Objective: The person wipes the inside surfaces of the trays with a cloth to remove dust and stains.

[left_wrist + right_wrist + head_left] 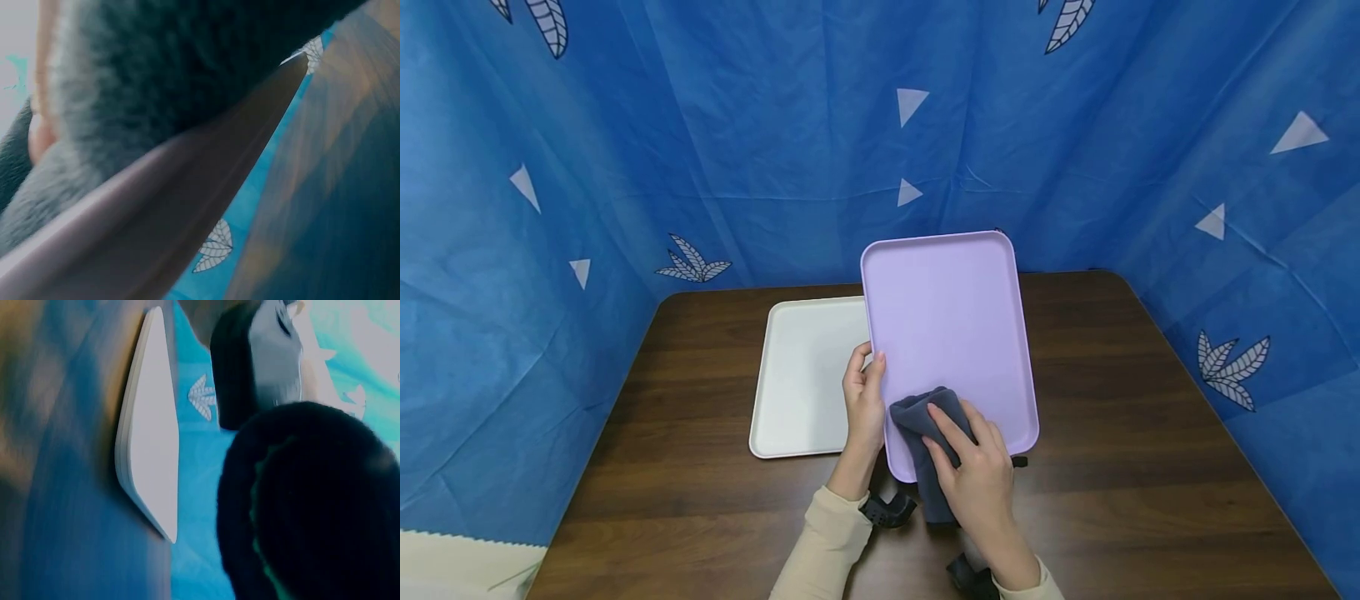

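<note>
A light purple tray [951, 325] is held up over the table, its inner face toward the head camera. My left hand [863, 400] grips its left edge, with the thumb on the near side. A dark grey cloth [917, 415] lies against the tray's lower left part, gripped by my right hand [981, 471], whose fingertips press it on the surface. One end of the cloth hangs below the tray's bottom edge. The left wrist view shows the fuzzy cloth [162, 69] large, over the tray's rim [150, 194]. In the right wrist view, the dark cloth [331, 500] fills the lower right.
A white tray [808, 375] lies flat on the brown wooden table [685, 500], partly behind the purple one. From the right wrist view, the white tray's edge [125, 450] looks layered. A blue patterned curtain [775, 125] surrounds the table at the back and sides.
</note>
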`<state>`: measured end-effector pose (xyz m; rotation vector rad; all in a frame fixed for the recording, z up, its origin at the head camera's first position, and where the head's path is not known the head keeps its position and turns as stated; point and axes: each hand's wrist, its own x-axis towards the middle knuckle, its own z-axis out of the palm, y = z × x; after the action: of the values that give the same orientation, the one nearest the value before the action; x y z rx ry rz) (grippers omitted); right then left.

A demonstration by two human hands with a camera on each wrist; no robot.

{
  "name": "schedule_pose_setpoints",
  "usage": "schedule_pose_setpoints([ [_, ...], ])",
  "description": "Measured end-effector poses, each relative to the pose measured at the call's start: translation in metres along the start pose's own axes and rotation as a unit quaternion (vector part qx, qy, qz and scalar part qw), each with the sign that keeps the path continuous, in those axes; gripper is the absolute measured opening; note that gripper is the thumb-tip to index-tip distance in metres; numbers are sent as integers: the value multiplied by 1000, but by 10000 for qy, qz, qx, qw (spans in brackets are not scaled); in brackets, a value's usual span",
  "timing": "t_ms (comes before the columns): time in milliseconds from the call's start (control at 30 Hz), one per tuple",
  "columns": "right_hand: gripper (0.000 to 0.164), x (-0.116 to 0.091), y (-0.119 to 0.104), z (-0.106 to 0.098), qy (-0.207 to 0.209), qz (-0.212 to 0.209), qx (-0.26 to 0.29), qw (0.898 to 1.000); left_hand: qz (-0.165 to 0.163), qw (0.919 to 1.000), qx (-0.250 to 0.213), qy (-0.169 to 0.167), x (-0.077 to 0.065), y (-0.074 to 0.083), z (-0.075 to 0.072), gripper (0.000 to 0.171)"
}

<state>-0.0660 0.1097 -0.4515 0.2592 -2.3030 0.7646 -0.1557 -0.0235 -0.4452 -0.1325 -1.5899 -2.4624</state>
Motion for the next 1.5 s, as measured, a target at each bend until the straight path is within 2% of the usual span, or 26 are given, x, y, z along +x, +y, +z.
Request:
schedule_pose_setpoints([
  [167,45,-4,-7,2,-56,-194,7,9998,-25,10000,-10,7,0,1,1,32],
  [700,43,-5,-2,0,-22,-133,125,9998,-11,10000,1,3,-1,-1,2,32],
  [1133,43,-4,16,-7,174,83,49,9998,9,10000,-22,40,-1,0,2,35],
  [1333,46,-2,25,-10,519,143,-81,9985,-35,10000,-20,57,-1,1,2,34],
  [1500,45,0,36,-16,568,369,-122,9976,-40,10000,-33,79,0,1,2,34],
])
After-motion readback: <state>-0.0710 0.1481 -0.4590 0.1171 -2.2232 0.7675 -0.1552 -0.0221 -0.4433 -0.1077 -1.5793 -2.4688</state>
